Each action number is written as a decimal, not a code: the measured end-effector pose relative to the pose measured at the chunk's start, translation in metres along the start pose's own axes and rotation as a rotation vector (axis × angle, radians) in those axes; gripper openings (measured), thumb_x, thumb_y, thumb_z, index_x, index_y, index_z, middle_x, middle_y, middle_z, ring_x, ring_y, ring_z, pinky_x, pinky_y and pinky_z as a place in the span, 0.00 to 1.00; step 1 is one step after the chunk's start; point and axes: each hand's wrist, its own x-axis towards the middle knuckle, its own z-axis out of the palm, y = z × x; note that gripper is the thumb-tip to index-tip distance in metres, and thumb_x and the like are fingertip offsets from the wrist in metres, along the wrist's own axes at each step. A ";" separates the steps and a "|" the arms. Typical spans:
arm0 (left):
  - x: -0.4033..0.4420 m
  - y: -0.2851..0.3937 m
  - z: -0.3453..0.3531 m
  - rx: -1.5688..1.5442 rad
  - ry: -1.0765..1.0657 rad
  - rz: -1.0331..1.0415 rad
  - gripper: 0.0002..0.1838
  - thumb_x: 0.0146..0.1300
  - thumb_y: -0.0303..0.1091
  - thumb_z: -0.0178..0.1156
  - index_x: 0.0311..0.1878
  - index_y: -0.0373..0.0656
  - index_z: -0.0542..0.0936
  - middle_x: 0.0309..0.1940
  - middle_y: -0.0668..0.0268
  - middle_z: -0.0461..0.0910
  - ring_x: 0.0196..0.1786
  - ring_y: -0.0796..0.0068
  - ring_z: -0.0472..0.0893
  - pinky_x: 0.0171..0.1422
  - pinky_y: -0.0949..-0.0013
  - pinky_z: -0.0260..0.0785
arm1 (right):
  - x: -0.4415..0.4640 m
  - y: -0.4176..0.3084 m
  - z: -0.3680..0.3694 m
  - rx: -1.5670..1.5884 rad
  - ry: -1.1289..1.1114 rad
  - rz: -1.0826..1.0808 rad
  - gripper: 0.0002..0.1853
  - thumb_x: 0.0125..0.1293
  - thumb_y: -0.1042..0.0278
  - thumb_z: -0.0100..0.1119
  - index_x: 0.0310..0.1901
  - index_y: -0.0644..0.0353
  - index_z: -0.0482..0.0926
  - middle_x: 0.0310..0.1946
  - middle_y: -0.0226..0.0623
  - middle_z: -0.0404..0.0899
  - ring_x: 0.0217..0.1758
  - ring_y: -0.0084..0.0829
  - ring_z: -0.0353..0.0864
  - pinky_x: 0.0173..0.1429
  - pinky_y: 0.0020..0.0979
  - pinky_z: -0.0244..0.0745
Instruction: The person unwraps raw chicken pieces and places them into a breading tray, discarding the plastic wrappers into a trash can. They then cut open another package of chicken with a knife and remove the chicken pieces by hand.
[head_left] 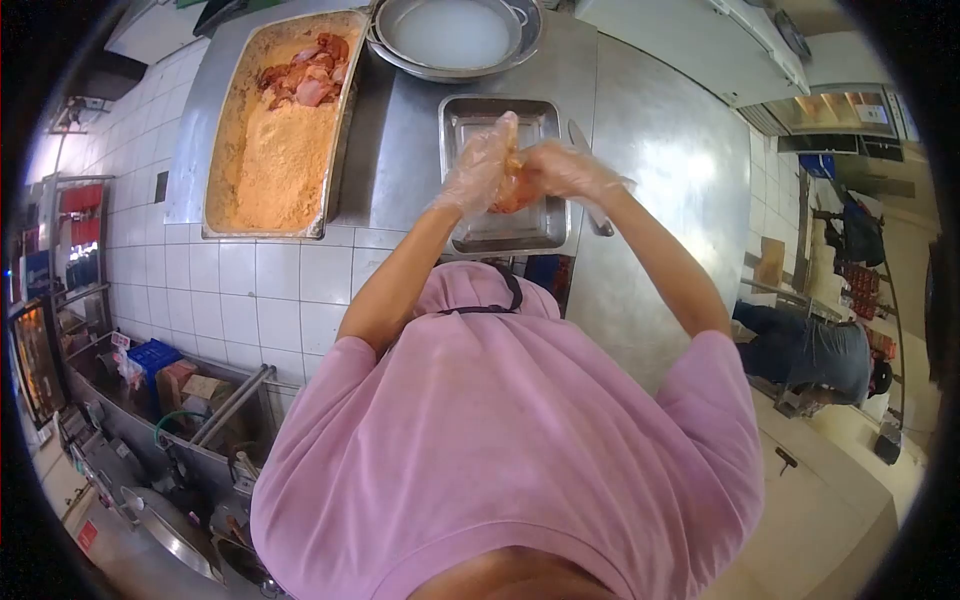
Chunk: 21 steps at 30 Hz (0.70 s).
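Both my hands wear clear plastic gloves and meet over a small metal tray (500,236). A piece of raw, reddish meat (514,190) hangs between them above the tray. My left hand (484,165) is closed around the meat's left side. From the right, my right hand (565,170) pinches its upper part. A knife (598,216) lies along the tray's right side, partly hidden under my right wrist. To the left stands a deep metal pan (212,170) of orange breading powder (285,160), with several raw meat pieces (318,80) at its far end.
Beyond the small tray, a round metal basin (450,35) holds cloudy liquid. A steel table (660,150) carries these things. At the lower left is a sink area (230,440) with pots. Another person (820,350) is bent over at the far right.
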 end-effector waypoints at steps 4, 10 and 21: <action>-0.011 0.013 0.014 0.019 -0.079 -0.090 0.32 0.73 0.65 0.51 0.27 0.43 0.77 0.22 0.72 0.72 0.27 0.80 0.68 0.33 0.70 0.65 | 0.036 0.056 0.066 0.123 -0.022 0.124 0.14 0.71 0.64 0.52 0.50 0.57 0.86 0.48 0.35 0.86 0.53 0.37 0.84 0.61 0.37 0.75; 0.003 -0.012 0.020 -0.063 -0.024 -0.004 0.32 0.74 0.61 0.53 0.28 0.37 0.78 0.22 0.66 0.72 0.24 0.78 0.70 0.26 0.68 0.64 | 0.046 0.061 0.068 -0.200 -0.116 0.161 0.15 0.69 0.61 0.55 0.51 0.56 0.85 0.46 0.37 0.86 0.50 0.39 0.84 0.58 0.38 0.77; -0.008 0.012 0.001 -0.101 0.033 0.079 0.34 0.74 0.67 0.48 0.26 0.42 0.73 0.24 0.72 0.68 0.31 0.78 0.65 0.37 0.66 0.64 | 0.063 0.057 0.056 -0.479 -0.137 0.061 0.17 0.65 0.55 0.59 0.51 0.54 0.83 0.42 0.41 0.87 0.46 0.43 0.85 0.52 0.39 0.80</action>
